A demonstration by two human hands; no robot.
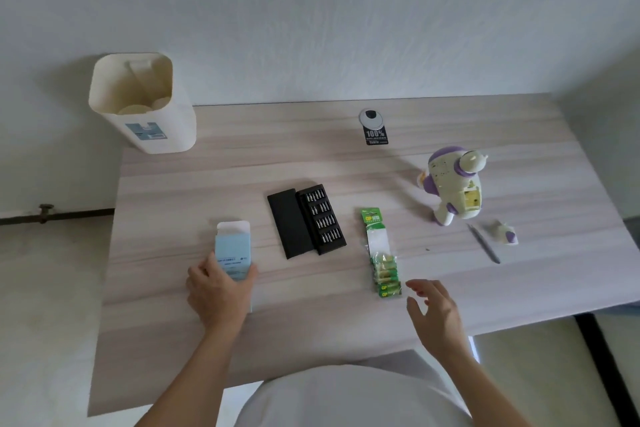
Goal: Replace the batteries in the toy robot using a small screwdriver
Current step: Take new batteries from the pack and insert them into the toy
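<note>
Bit case (306,220) sits mid table (242,166); bare wood behind it to the wall (311,28); L of it, the blue box (233,251) in my left hand (218,291) blocks that lane; R of it, a clear strip, then the battery pack (381,253) lying lengthwise; farther R, toy robot (453,189), screwdriver (484,243) & small loose piece (505,232) crowd that side; nearer me, open wood.

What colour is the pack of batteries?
Green, seen in the head view: the battery pack on the table.

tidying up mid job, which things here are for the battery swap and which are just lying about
For the job: toy robot, loose toy piece, screwdriver, bit set, battery pack.
Lying about: white bin, black tag, blue box in left hand.
</note>
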